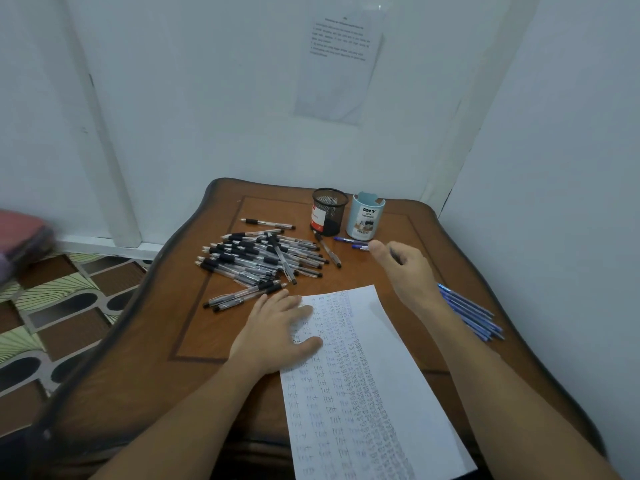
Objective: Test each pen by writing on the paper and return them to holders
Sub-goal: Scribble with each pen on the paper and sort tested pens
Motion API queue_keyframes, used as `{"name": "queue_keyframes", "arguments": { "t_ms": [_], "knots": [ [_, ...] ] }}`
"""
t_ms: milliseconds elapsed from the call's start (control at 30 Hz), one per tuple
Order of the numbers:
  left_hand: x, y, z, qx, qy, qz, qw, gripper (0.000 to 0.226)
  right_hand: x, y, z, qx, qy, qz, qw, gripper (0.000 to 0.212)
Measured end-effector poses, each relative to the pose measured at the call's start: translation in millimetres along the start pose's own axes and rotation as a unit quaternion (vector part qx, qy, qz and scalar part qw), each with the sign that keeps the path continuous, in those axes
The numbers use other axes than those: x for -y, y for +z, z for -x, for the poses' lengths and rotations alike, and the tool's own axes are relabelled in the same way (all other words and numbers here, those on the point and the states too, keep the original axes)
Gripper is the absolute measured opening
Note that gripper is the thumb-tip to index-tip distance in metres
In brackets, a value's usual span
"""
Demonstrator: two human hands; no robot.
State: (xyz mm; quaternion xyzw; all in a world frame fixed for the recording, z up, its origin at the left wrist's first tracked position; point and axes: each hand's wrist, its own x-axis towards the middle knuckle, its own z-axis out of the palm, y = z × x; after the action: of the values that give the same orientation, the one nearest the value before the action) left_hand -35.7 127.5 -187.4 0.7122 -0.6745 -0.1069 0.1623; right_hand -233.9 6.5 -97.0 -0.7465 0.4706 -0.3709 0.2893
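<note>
Left hand [277, 327] lies flat, fingers straight, pinning the paper [363, 393] to the tabletop [225, 341]. Right hand [405, 268] hangs above the wood, fingers curled. A dark sliver shows in them, maybe a pen, but it cannot be told. This looks like the return step: the mesh holder [329, 211] and blue holder [365, 216] stand just beyond its thumb, with two blue pens [353, 242] at the thumb tip. Next call: drop or pick one, then write. The black pile [263, 258] lies beyond the left fingers, and a blue bunch [474, 315] lies beside the right wrist.
</note>
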Motion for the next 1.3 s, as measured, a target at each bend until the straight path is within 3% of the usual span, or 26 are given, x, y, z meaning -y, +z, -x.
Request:
{"name": "queue_keyframes", "arguments": {
  "t_ms": [100, 167, 233, 333, 433, 500, 700, 933, 1300],
  "knots": [
    [0.4, -0.2, 1.0, 0.010, 0.001, -0.014, 1.000, 0.071, 2.7, 0.4, 6.9, -0.003, 0.040, -0.104, 0.994, 0.042],
    [0.5, -0.1, 1.2, 0.009, 0.001, -0.019, 1.000, 0.072, 0.1, 5.4, 9.5, -0.028, 0.109, -0.268, 0.957, 0.054],
    [0.7, 0.5, 1.4, 0.009, 0.000, -0.018, 1.000, 0.071, -9.9, 14.2, 10.8, -0.020, 0.166, -0.326, 0.930, 0.069],
    [0.9, 0.4, 1.1, 0.009, -0.002, -0.014, 1.000, 0.070, -27.7, 25.8, 15.7, 0.015, 0.214, -0.309, 0.926, 0.070],
    [0.6, -0.2, 0.0, 0.010, -0.006, -0.007, 1.000, 0.070, -41.6, 32.4, 18.5, 0.047, 0.182, -0.285, 0.940, 0.035],
    [0.8, -0.8, -0.5, 0.011, -0.008, -0.007, 1.000, 0.070, -48.4, 37.2, 19.0, 0.043, 0.165, -0.251, 0.953, 0.026],
    [0.5, -2.0, -2.0, 0.015, -0.013, -0.007, 1.000, 0.070, -62.7, 49.8, 25.0, -0.010, 0.160, -0.172, 0.972, 0.045],
    [-0.3, -2.3, -3.2, 0.011, -0.018, 0.001, 1.000, 0.069, -62.9, 51.6, 25.5, 0.004, 0.162, -0.115, 0.980, 0.031],
    [2.2, 1.1, -3.0, -0.002, -0.017, 0.002, 1.000, 0.068, -64.2, 51.6, 26.2, 0.028, 0.154, -0.129, 0.979, 0.028]
  ]
}}
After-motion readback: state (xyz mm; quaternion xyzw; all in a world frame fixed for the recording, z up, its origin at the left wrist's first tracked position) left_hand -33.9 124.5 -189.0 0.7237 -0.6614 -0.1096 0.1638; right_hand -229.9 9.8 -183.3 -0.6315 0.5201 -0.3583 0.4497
